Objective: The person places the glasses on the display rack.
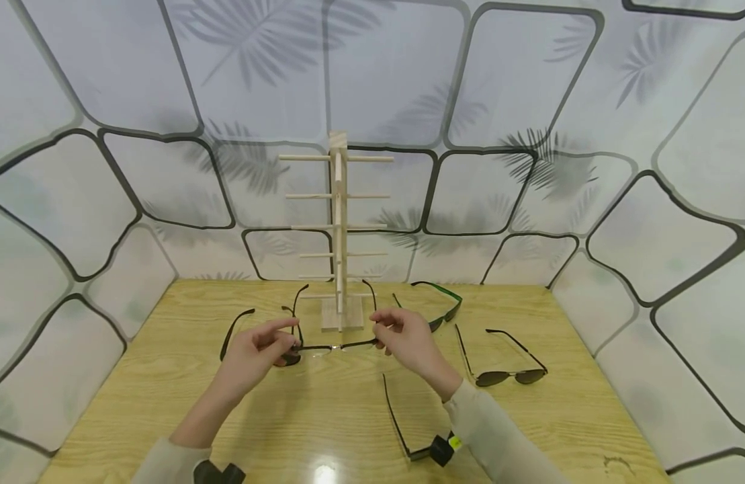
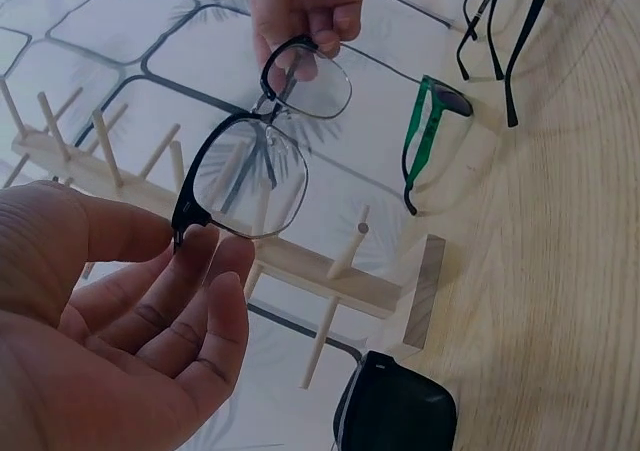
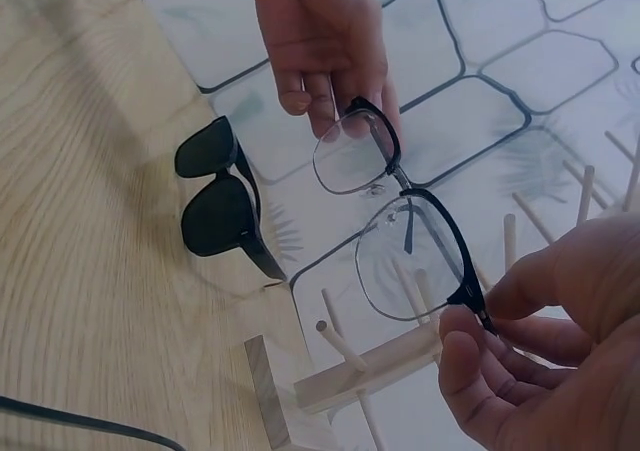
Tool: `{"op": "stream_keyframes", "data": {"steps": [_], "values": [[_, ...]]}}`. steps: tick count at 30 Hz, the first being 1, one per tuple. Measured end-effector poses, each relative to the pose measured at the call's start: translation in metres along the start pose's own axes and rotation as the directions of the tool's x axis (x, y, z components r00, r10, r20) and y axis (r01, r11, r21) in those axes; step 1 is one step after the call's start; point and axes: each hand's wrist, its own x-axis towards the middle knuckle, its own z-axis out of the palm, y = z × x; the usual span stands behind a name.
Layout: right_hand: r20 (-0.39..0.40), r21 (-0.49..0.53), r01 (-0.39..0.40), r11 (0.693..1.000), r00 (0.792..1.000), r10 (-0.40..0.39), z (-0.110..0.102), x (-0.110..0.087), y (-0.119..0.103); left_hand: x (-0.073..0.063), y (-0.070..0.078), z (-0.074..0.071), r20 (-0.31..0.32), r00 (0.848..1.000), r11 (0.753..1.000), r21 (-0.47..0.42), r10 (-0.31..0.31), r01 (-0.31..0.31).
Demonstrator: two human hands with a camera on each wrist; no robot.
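Clear-lensed eyeglasses with a black browline and thin metal lower rims (image 1: 314, 347) are held up in front of a wooden display stand (image 1: 338, 242). My left hand (image 1: 251, 353) pinches their left hinge corner between thumb and fingers. At the opposite corner, my right hand (image 1: 408, 339) pinches the frame the same way. The temples are unfolded and point away toward the stand. In the left wrist view, the lenses (image 2: 255, 181) face the camera, with the left thumb right at the hinge. The right wrist view shows the right fingertips (image 3: 460, 346) under the other hinge.
Black sunglasses (image 3: 215, 216) lie left of the stand, partly behind my left hand in the head view. Green-and-black sunglasses (image 1: 451, 312) and dark aviators (image 1: 493, 380) lie to the right. Another black pair (image 1: 398, 427) sits near the front, partly under my right forearm. Pegs stick out from the stand.
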Motion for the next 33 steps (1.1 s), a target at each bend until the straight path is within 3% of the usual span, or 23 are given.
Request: {"op": "stream_keyframes", "data": {"steps": [5,12,23,33], "values": [[-0.042,0.013,-0.01,1.0,0.999,0.011,0.001,0.004,0.0,0.005,0.002,0.002,0.0,1.0,0.998,-0.052,-0.022,0.022],[-0.072,0.051,-0.031,0.998,0.997,0.035,0.001,0.01,-0.001,0.012,0.007,0.005,-0.006,1.0,0.996,-0.092,0.005,-0.006],[-0.082,0.07,-0.081,0.994,0.993,0.087,0.003,0.018,-0.002,0.024,0.006,0.006,-0.008,1.0,0.996,-0.092,-0.019,0.019],[-0.096,0.04,-0.065,0.997,0.993,0.068,0.005,0.025,0.0,0.031,0.003,0.008,-0.03,0.999,0.994,-0.108,-0.02,0.017]]}}
